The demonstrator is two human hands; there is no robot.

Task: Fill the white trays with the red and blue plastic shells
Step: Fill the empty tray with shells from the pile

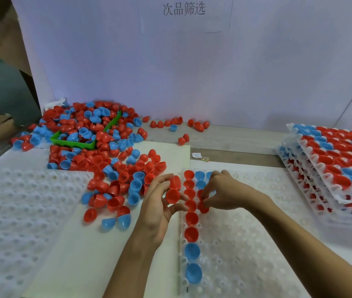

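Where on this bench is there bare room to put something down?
Bare room: the wooden strip behind the tray in use, between the stray red shells and the stacked full trays; and the white sheet between the empty left tray and the left hand. It is crowded around the shell pile.

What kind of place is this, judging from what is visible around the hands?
Probably a small factory sorting or packing station. A big heap of loose red and blue shells lies on the table, filled white trays are stacked at the right, and a printed Chinese sign hangs on the wall behind.
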